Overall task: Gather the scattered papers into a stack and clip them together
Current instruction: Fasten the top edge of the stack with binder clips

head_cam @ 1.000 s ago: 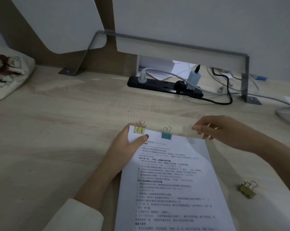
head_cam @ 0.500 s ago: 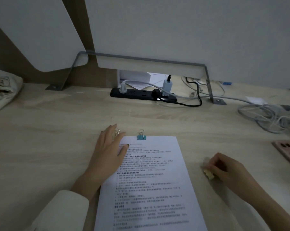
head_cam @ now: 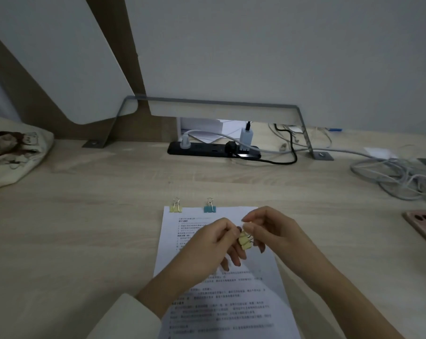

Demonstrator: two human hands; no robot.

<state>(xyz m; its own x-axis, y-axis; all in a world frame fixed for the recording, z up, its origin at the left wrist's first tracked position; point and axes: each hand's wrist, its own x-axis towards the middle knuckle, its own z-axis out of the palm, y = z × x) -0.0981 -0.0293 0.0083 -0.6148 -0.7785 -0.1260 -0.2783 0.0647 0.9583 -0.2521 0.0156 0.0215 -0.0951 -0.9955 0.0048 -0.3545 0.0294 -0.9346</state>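
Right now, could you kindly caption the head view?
Left hand and right hand pinch a yellow binder clip above clipped white papers.

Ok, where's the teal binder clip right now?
In the head view, near centre, the teal binder clip sits on the top edge of the paper stack, just right of the yellow clip clamped there.
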